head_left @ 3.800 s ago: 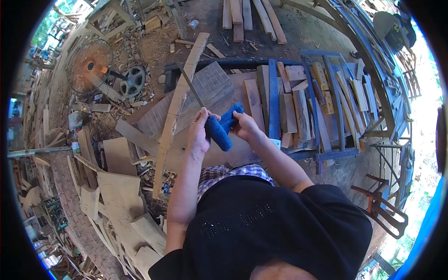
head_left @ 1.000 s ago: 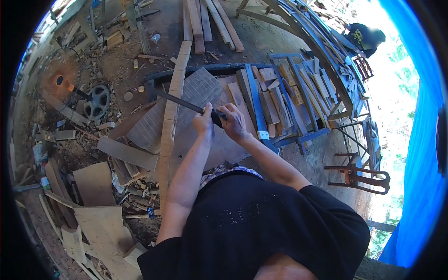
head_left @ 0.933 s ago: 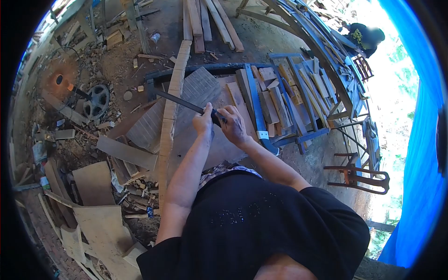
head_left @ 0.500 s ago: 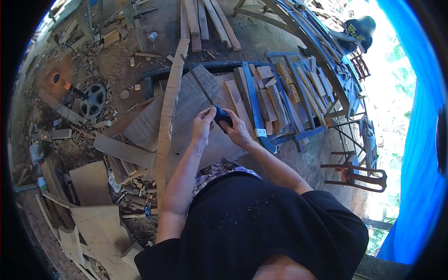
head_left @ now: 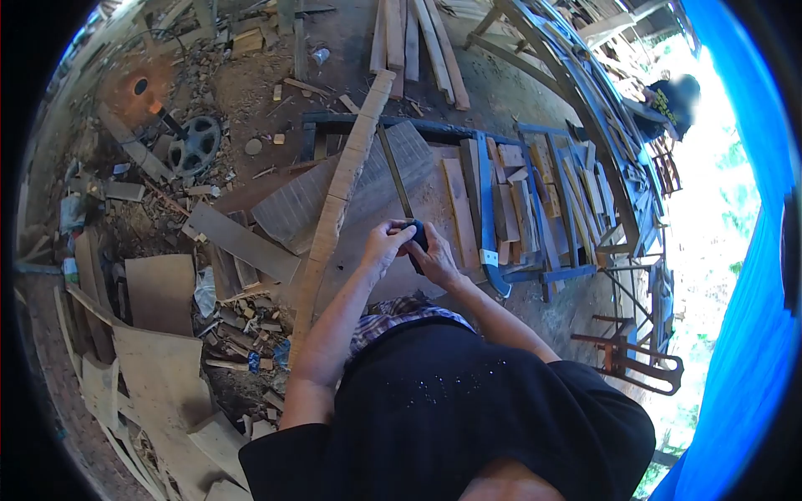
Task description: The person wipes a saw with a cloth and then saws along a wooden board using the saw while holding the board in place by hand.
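A dark tape measure (head_left: 418, 236) is held in front of my waist. My right hand (head_left: 438, 262) is closed round its case. The fingers of my left hand (head_left: 383, 249) are closed too, gripping the case close to where the strip comes out. From there the narrow tape blade (head_left: 394, 171) runs up and away over a wide grey board (head_left: 418, 156) with lines across it. To the left of my hands a long, rough-edged board (head_left: 337, 196) slants from my left forearm towards the far side, cross lines marked along it.
A blue-handled saw-like frame bar (head_left: 486, 200) lies beside stacked wood pieces (head_left: 518, 213) on the right. Scrap boards (head_left: 163, 305) and debris cover the left, near a spoked wheel (head_left: 195, 146). A wooden chair frame (head_left: 626, 355) and a person (head_left: 668, 107) are at the right.
The view has shifted, so the surroundings sit further right. My hands have drawn nearer my body with the tape measure, and more of its blade shows.
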{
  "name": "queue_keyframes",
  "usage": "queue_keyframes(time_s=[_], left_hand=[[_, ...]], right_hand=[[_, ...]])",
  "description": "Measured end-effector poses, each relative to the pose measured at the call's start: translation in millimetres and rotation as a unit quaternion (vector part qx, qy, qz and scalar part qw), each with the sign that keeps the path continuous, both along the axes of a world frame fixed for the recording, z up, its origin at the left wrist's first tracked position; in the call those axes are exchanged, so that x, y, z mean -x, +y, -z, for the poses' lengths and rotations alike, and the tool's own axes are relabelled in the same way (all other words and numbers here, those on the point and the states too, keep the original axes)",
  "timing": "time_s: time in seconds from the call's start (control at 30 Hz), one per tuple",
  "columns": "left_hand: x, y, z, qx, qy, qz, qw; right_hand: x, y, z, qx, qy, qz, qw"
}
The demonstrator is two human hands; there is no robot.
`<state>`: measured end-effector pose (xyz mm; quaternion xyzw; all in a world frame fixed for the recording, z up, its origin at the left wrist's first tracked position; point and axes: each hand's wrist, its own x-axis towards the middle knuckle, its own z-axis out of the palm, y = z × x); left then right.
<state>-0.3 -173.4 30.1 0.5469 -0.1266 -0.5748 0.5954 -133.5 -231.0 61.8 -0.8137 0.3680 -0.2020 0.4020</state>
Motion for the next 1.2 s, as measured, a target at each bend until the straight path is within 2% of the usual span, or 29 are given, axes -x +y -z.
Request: queue_keyframes(time_s=[0.03, 0.07, 0.1, 0.13, 0.17, 0.2, 0.23, 0.33, 0.37, 0.43, 0.53, 0.73, 0.8, 0.93, 1.0, 1.03, 1.1, 1.13, 1.2], left_hand=[[-2, 3, -4, 0.019, 0.016, -0.032, 0.999], [-8, 4, 3, 0.021, 0.015, -0.038, 0.999], [-18, 8, 17, -0.002, -0.217, -0.056, 0.975], [-26, 12, 18, -0.028, -0.436, -0.070, 0.897], [-30, 18, 18, -0.031, -0.438, -0.075, 0.895], [-36, 25, 3, -0.098, -0.580, -0.108, 0.801], [-42, 28, -7, -0.163, -0.703, -0.137, 0.679], [-62, 28, 13, -0.222, -0.724, -0.125, 0.641], [-67, 30, 18, -0.224, -0.725, -0.129, 0.639], [-74, 35, 22, -0.254, -0.703, -0.040, 0.663], [-86, 36, 29, -0.277, -0.668, -0.014, 0.690], [-139, 76, 32, -0.225, -0.711, 0.045, 0.665], [-154, 82, 32, -0.212, -0.718, 0.060, 0.660], [-157, 78, 22, -0.191, -0.716, 0.085, 0.665], [-142, 62, 4, -0.166, -0.739, -0.009, 0.653], [-142, 49, 14, -0.168, -0.740, -0.009, 0.651], [-145, 14, 44, -0.092, -0.656, -0.138, 0.736], [-143, -1, 46, -0.094, -0.657, -0.139, 0.735], [-130, -30, 45, -0.094, -0.630, -0.225, 0.738]], right_hand=[[-3, -2, 1, 0.002, 0.000, -0.007, 1.000], [-6, -5, 3, -0.068, -0.004, 0.005, 0.998], [-8, -8, 6, -0.139, -0.007, 0.017, 0.990], [-10, -12, 10, -0.139, -0.007, 0.011, 0.990], [-13, -16, 14, -0.149, -0.018, 0.016, 0.989], [-15, -20, 15, -0.158, -0.030, 0.021, 0.987], [-17, -23, 16, -0.157, -0.032, 0.015, 0.987], [-21, -35, 13, -0.121, -0.005, 0.017, 0.992], [-20, -37, 11, -0.105, 0.005, 0.015, 0.994], [-16, -45, 16, -0.086, 0.013, 0.012, 0.996], [-5, -57, 30, -0.024, 0.003, 0.013, 1.000], [21, -66, 30, -0.010, 0.027, 0.039, 0.999], [23, -65, 25, 0.043, 0.031, 0.024, 0.998], [10, -62, 28, 0.054, 0.034, -0.009, 0.998], [-2, -60, 37, 0.120, 0.020, -0.032, 0.992], [-7, -59, 36, 0.119, 0.018, -0.032, 0.992], [-19, -57, 34, 0.121, 0.046, -0.058, 0.990], [-24, -56, 35, 0.120, 0.045, -0.060, 0.990], [-31, -55, 38, 0.129, 0.046, -0.082, 0.987]])
